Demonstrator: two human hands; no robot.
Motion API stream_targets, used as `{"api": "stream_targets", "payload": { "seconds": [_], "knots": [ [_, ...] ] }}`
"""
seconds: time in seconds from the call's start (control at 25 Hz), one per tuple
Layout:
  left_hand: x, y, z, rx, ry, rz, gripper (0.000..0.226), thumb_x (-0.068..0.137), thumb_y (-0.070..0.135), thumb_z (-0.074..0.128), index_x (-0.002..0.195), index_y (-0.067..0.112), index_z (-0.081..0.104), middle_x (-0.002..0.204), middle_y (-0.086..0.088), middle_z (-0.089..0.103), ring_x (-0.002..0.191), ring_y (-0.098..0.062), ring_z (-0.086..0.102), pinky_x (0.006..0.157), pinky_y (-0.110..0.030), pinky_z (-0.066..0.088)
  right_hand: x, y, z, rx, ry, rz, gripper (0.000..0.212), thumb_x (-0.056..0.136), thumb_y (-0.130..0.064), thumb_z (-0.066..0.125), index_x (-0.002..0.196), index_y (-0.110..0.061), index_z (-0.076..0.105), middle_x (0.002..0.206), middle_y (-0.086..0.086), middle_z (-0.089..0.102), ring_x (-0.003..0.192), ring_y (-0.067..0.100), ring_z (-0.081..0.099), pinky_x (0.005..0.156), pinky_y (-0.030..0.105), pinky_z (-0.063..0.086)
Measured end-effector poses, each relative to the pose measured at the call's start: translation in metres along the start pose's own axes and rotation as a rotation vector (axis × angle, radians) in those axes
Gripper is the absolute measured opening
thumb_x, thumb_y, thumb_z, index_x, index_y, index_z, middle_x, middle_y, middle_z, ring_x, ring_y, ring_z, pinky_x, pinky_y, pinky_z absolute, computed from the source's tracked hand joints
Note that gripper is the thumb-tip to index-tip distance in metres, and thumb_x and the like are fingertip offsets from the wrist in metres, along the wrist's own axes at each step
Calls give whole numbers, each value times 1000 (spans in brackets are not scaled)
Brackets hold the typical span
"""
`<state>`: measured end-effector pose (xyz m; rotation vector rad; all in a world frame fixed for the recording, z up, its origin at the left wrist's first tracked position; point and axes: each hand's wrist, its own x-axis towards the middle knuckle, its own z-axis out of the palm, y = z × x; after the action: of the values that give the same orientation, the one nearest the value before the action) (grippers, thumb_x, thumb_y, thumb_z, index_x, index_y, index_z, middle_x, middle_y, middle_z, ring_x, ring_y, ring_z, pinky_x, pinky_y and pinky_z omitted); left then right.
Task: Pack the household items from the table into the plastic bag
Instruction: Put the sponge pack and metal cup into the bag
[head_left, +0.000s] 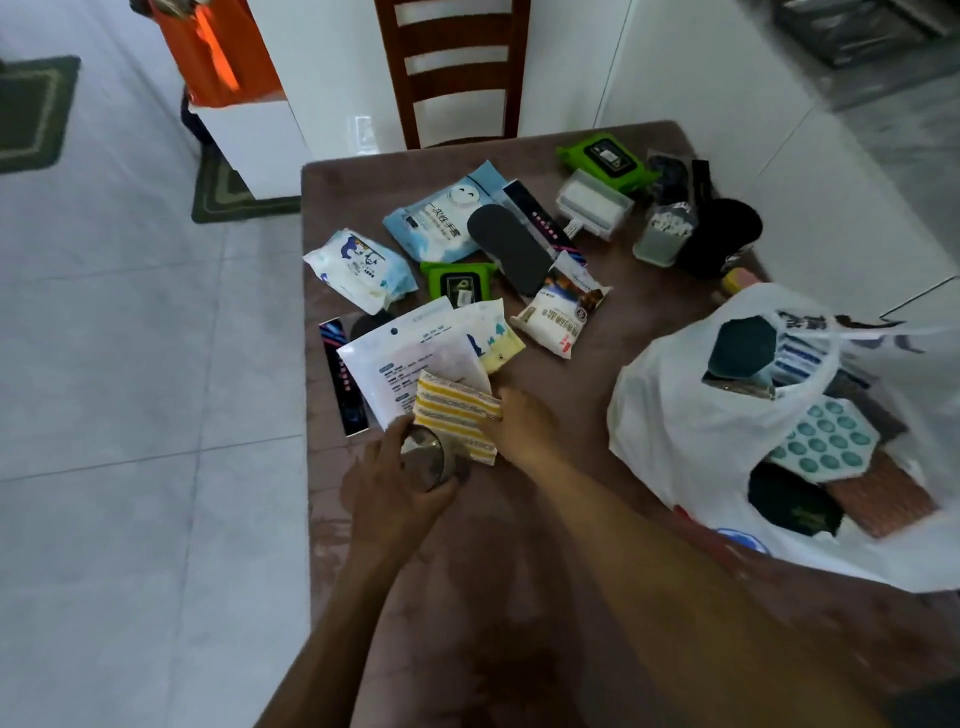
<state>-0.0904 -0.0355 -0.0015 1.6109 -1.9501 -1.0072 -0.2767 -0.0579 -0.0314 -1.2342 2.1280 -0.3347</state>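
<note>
A white plastic bag (675, 431) lies open at the right of the brown table (597, 374), with sponges and pads inside. My left hand (387, 491) is closed around a small round metal tin (425, 460) near the table's left front. My right hand (522, 423) grips the edge of a yellow-and-white striped sponge cloth (454, 413) just above the tin. Under the cloth lies a white flat packet (400, 358). Wipes packs, a green pack (457, 283) and a black insole (509, 249) are scattered behind.
A wooden chair (452, 73) stands at the table's far edge. At the back right are a clear box (595, 205), a cotton-swab jar (665, 234) and a black cup (724, 236). Tiled floor with mats lies to the left. White cabinets stand behind.
</note>
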Motion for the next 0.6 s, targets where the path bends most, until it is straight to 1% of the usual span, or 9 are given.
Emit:
{"api": "stream_targets", "payload": {
  "seconds": [0.04, 0.12, 0.24, 0.32, 0.4, 0.44, 0.52, 0.56, 0.6],
  "knots": [
    [-3, 3, -7, -48, 34, 21, 83, 66, 35, 88, 138, 24, 48, 128, -5, 57, 109, -22, 56, 88, -46, 55, -18, 0, -5, 40, 39, -30, 17, 90, -30, 64, 99, -17, 58, 106, 6, 67, 95, 27, 65, 58, 21, 40],
    [-8, 13, -18, -187, 84, 31, 85, 64, 33, 90, 137, 33, 47, 126, 3, 56, 107, -18, 57, 86, -43, 56, -73, 7, -24, 156, 160, -68, 23, 87, -40, 64, 81, -22, 51, 89, -1, 61, 80, 21, 63, 53, 24, 32],
    [-20, 47, -18, -398, 63, 9, 86, 60, 53, 86, 135, 45, 44, 127, 14, 54, 112, -11, 57, 87, -33, 53, -175, 43, -72, 437, 405, -5, 22, 84, -50, 62, 88, -29, 59, 88, -8, 66, 79, 9, 67, 61, 25, 54],
    [-23, 77, -14, -492, 32, 34, 76, 62, 52, 85, 127, 57, 46, 123, 29, 55, 110, 7, 55, 82, -19, 50, -224, 65, -103, 675, 462, 50, 9, 87, -39, 66, 95, -36, 65, 93, -12, 72, 83, 6, 71, 62, 21, 57],
    [-24, 108, -7, -572, -3, 68, 67, 69, 34, 84, 117, 62, 47, 108, 47, 56, 99, 24, 55, 71, -5, 49, -248, 81, -127, 877, 475, 83, 15, 92, -18, 66, 92, -32, 71, 91, -13, 76, 81, 7, 73, 59, 19, 56],
    [-23, 120, -3, -592, -19, 82, 67, 72, 24, 84, 117, 59, 49, 103, 49, 57, 96, 26, 55, 69, -3, 49, -253, 89, -137, 957, 482, 113, 20, 93, -10, 64, 90, -28, 72, 88, -9, 77, 78, 10, 74, 58, 19, 56],
    [-24, 135, 5, -618, -37, 105, 67, 76, 16, 82, 121, 54, 51, 102, 50, 57, 95, 24, 57, 70, -7, 52, -256, 101, -157, 1129, 543, 158, 20, 92, -7, 63, 89, -22, 75, 87, 0, 78, 77, 18, 75, 57, 27, 59],
    [-26, 140, 9, -651, -37, 105, 67, 75, 17, 82, 123, 53, 52, 106, 48, 58, 97, 22, 58, 73, -13, 54, -258, 110, -168, 1250, 585, 157, 14, 87, -11, 66, 93, -21, 75, 89, 4, 77, 79, 23, 75, 60, 35, 61],
    [-28, 144, 12, -692, -26, 94, 67, 74, 20, 82, 126, 50, 53, 113, 41, 60, 102, 16, 60, 77, -21, 57, -258, 121, -183, 1397, 625, 150, 20, 80, -18, 70, 99, -18, 75, 93, 7, 76, 83, 28, 74, 67, 43, 62]
  ]
}}
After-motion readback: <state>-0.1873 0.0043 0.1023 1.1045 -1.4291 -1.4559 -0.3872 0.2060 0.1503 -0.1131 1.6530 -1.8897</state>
